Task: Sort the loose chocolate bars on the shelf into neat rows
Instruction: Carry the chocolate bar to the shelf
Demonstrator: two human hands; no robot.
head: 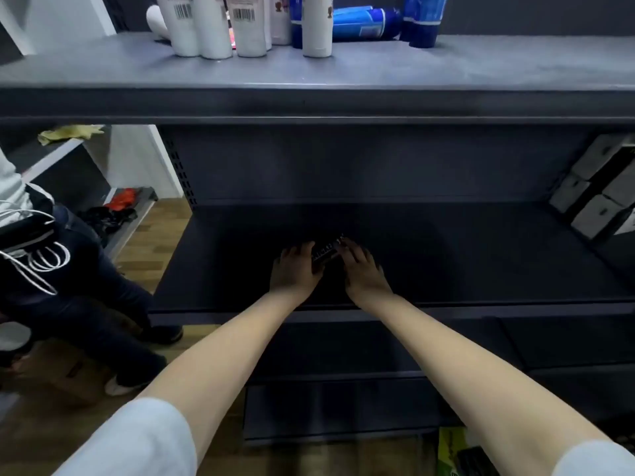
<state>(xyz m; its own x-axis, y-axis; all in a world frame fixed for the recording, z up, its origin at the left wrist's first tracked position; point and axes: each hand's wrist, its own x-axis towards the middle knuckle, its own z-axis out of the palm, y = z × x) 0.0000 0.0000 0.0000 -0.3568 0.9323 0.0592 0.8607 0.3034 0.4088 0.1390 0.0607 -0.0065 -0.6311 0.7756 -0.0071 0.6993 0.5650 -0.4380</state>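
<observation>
On the dim middle shelf (446,255), both hands meet on a small stack of dark chocolate bars (324,253), which lies at 12 o'clock from the wrists. The left hand (294,271) has its grip curled round the stack's left end. The right hand (365,273) presses fairly straight fingers against the right end, its grip loose. White bottles (213,25) stand at 11 o'clock.

Both forearms bare, extended forward, converging | left hand (295,271) palm down, thumb side at chocolate bar (324,254) (grip unclear, deep shadow) | right hand (364,273) palm down, fingers (351,251) straight, spread, tips on the same bar
</observation>
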